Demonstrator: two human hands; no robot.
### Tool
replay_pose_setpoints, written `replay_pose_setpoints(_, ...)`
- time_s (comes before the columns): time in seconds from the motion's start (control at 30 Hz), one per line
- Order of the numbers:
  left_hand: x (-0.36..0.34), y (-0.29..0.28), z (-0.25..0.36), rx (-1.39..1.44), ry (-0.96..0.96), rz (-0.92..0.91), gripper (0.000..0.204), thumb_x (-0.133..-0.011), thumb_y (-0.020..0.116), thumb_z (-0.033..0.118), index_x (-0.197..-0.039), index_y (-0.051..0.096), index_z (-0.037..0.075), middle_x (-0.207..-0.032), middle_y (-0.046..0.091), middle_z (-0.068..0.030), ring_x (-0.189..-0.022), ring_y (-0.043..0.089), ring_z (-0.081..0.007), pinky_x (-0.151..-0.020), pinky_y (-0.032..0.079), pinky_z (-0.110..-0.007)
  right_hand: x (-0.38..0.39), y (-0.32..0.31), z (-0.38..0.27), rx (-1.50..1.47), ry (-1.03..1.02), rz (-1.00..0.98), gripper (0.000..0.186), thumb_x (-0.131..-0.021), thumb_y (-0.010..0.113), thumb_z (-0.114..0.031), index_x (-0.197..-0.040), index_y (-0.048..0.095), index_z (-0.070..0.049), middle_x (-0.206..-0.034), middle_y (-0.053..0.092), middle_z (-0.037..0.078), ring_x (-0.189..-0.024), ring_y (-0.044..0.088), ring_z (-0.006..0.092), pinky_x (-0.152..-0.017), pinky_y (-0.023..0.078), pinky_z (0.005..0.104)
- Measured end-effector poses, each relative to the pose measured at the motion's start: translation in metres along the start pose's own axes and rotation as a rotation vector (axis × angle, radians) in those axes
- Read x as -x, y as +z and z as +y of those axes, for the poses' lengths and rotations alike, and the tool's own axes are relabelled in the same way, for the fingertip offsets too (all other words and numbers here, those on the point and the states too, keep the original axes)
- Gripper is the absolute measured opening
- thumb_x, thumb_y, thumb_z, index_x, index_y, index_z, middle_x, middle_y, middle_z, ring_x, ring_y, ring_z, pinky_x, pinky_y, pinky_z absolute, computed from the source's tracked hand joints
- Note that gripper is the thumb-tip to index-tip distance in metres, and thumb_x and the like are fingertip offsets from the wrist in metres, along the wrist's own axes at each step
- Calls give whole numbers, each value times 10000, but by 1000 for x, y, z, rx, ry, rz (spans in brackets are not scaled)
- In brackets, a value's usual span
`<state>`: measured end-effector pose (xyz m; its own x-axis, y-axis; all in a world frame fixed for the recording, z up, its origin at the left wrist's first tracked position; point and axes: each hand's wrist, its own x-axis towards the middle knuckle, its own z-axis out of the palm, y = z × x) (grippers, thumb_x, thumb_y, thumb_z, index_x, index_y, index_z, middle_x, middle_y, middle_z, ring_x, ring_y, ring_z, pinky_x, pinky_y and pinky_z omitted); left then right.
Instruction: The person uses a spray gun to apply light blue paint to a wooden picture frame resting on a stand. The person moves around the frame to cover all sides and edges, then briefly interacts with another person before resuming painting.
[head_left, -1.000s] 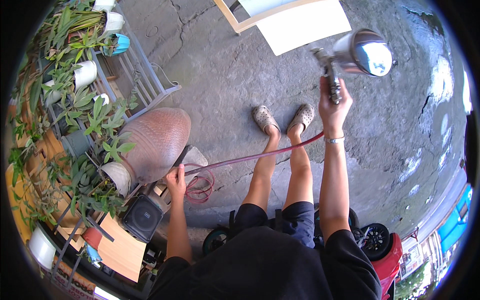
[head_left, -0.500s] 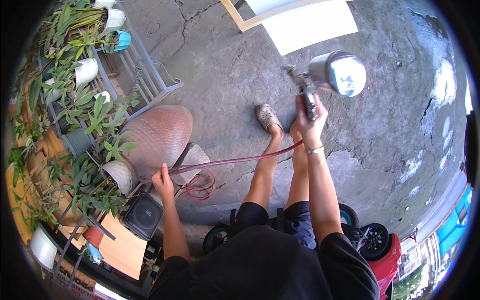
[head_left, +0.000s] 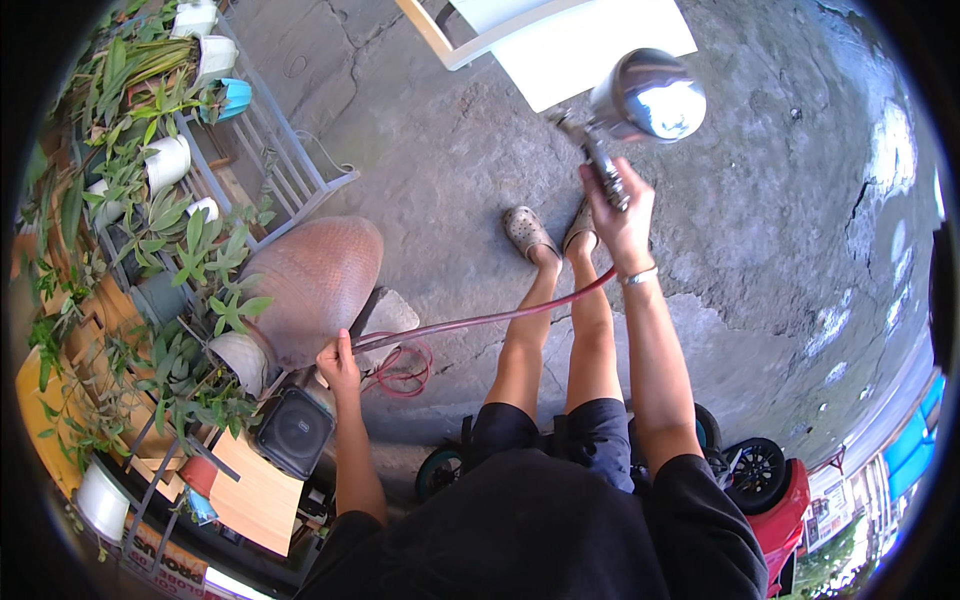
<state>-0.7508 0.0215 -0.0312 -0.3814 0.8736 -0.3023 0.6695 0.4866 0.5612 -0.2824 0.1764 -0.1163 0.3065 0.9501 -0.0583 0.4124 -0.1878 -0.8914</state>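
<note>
My right hand [head_left: 622,215] is closed round the handle of a spray gun [head_left: 603,172], which carries a shiny metal cup [head_left: 652,97] on top. The gun is held out over the ground, its nozzle toward the upper left. A red air hose [head_left: 480,322] runs from below my right hand across to my left hand [head_left: 340,362], which grips it. Beyond the gun, a white sheet [head_left: 590,55] lies on the ground, with a wooden frame [head_left: 452,58] at its left part.
A large brown clay jar [head_left: 320,280] stands at the left beside a stone block [head_left: 392,315] and coiled hose [head_left: 405,375]. Potted plants [head_left: 165,165] fill a metal rack [head_left: 290,190]. A black speaker [head_left: 293,432] is near my left arm. Wheels [head_left: 757,472] show behind me at the right.
My right hand and the spray gun have moved farther forward and a little left, nearer the white sheet. The left hand still grips the hose, and the whole view has shifted slightly.
</note>
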Motion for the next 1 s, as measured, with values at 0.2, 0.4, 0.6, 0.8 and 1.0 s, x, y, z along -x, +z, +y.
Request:
replay_pose_setpoints(0.2,3,46,28,-16,145,-63,524,-1037,562,259,-586,413,39,-516,358,22,-497,329,-72,-470,217,-326,-71,-54,47,43,21,169,264,-898,774,-233,-854,638,-10,-688,605,169,-557,541,302,-585,482,358)
replay_pose_setpoints(0.4,9,88,88,16,133,-169,521,-1038,541,243,-579,420,27,-499,384,-11,-489,354,-94,-476,251,-339,-118,-100,92,79,3,292,236,-912,759,-234,-904,677,-13,-699,641,157,-580,600,242,-599,496,332)
replay_pose_setpoints(0.6,16,121,125,78,99,-233,493,-1027,547,220,-600,423,6,-499,399,-65,-456,369,-139,-462,271,-356,-163,-146,119,81,39,432,260,-928,755,-271,-928,729,-12,-665,697,70,-617,665,105,-610,518,279)
replay_pose_setpoints(0.8,19,130,130,67,125,-209,520,-1038,536,262,-590,440,17,-493,407,-23,-461,391,-107,-456,278,-338,-180,-163,125,58,-4,618,261,-968,713,-252,-925,732,5,-735,744,50,-678,696,92,-638,524,246)
replay_pose_setpoints(1.0,10,107,105,31,95,-137,543,-1044,543,297,-585,421,34,-514,359,15,-488,345,-83,-453,249,-318,-125,-132,106,18,-34,397,196,-926,755,-191,-944,718,0,-707,699,67,-631,652,97,-588,498,270)
